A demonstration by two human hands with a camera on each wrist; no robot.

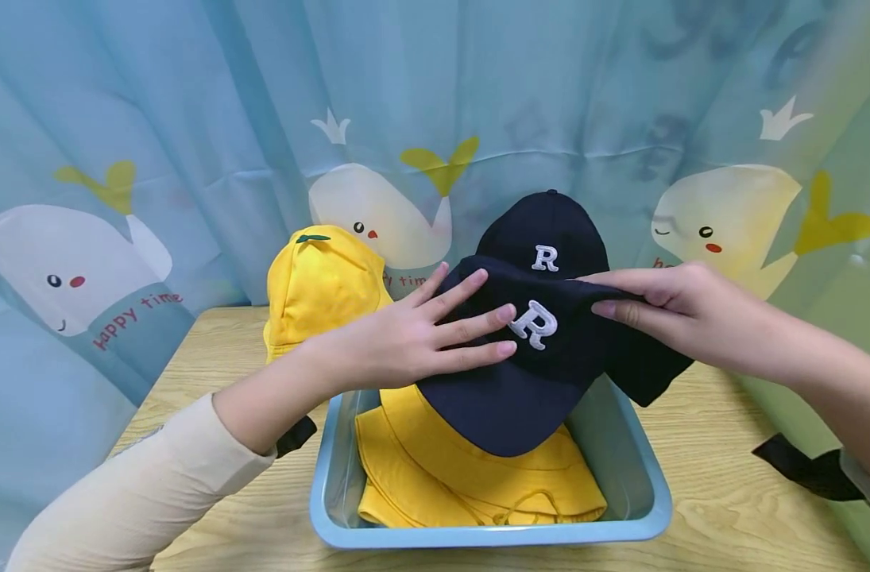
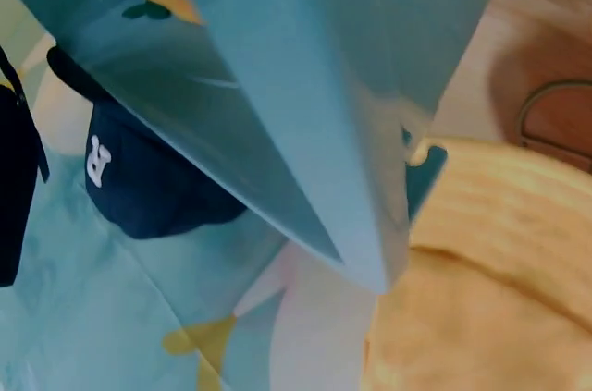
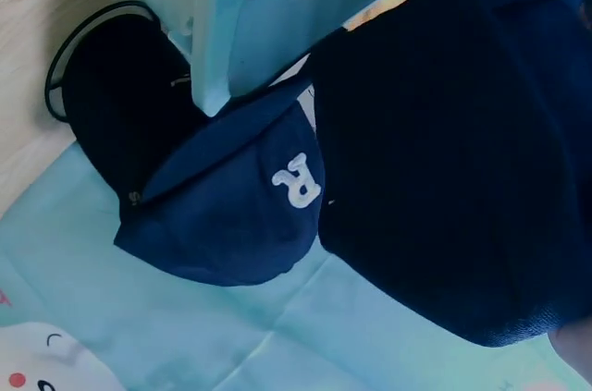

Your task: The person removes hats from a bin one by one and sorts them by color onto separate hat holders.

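In the head view my right hand (image 1: pixel 681 310) pinches the edge of a dark navy baseball cap (image 1: pixel 502 397) between thumb and fingers. Its brim tips down toward me, and a white letter R is on its front. My left hand (image 1: pixel 406 334) reaches in from the left with straight, spread fingers, the tips against the cap's front beside the R. Below the brim, folded yellow hats (image 1: pixel 470 469) lie in a light blue plastic bin (image 1: pixel 488 538). Neither hand shows clearly in the left wrist view. Dark cloth (image 3: pixel 444 160) fills much of the right wrist view.
Behind the bin a second navy R cap (image 1: pixel 538 222) sits upright. A yellow hat (image 1: pixel 320 294) with a green leaf tab stands to the left. A black item (image 3: pixel 120 114) with a cord lies beside that second cap. The wooden table (image 1: pixel 728 477) ends at a whale-print curtain (image 1: pixel 213 95).
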